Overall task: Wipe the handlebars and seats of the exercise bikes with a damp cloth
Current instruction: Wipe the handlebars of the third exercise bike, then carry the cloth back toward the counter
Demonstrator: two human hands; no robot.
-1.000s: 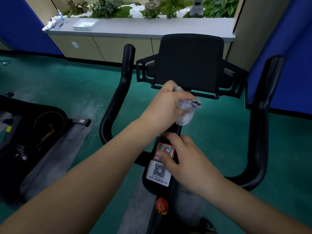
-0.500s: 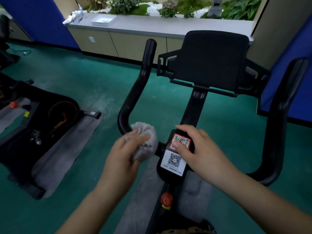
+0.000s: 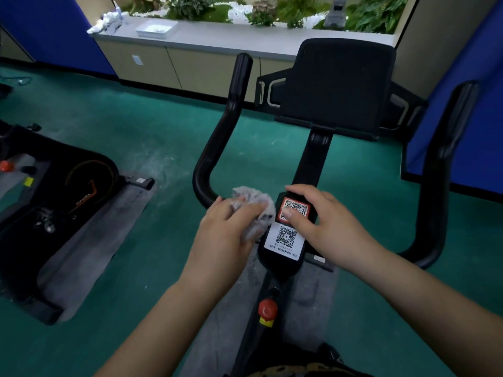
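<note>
Head view, centre frame: we note the left hand [image 3: 223,229] with its grip curled round a bunched grey cloth [image 3: 255,210], pressed on the left handlebar [image 3: 217,142] where its bend meets the bike's stem. Right hand [image 3: 324,224] rests flat, fingers relaxed, on the QR-code panel [image 3: 285,240], holding nothing. Right handlebar [image 3: 441,170] stands untouched at right. A white tray [image 3: 156,28] sits on the worktop [image 3: 245,36], upper frame.

A green floor [image 3: 136,137] ran back to a row of beige cabinets [image 3: 190,69] under a grey bench [image 3: 245,36]. A white tray [image 3: 156,29] sat on it, with plants [image 3: 375,12] and white pebbles [image 3: 236,9] behind. Blue panels [image 3: 49,31] stood at both sides.
</note>
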